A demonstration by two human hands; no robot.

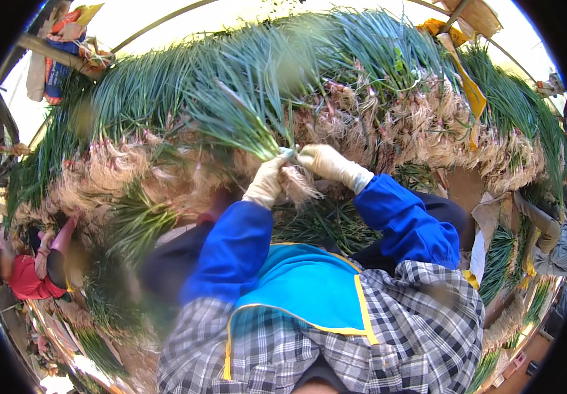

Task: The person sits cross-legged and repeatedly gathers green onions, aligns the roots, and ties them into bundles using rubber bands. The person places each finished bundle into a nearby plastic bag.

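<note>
My left hand [266, 183], in a pale glove, grips a bunch of green onions [259, 140] near its white ends. The green leaves fan out to the upper left, and the pale stringy roots [300, 184] hang below the fist. Close against the bunch is my right hand [330, 165], also gloved, with its fingers curled together at the stems. Whether it pinches a leaf or a strand there is hidden. Just in front of both hands lies a long heap of green onions [244, 64], leaves away from me and roots facing me.
Loose leaves [333, 224] lie below my hands. Another small bunch [143, 221] rests to the left. A person in red [32, 276] sits at far left; another person [557, 251] is at far right. A yellow strip [470, 93] lies across the heap. Bundled onions [500, 261] lie at right.
</note>
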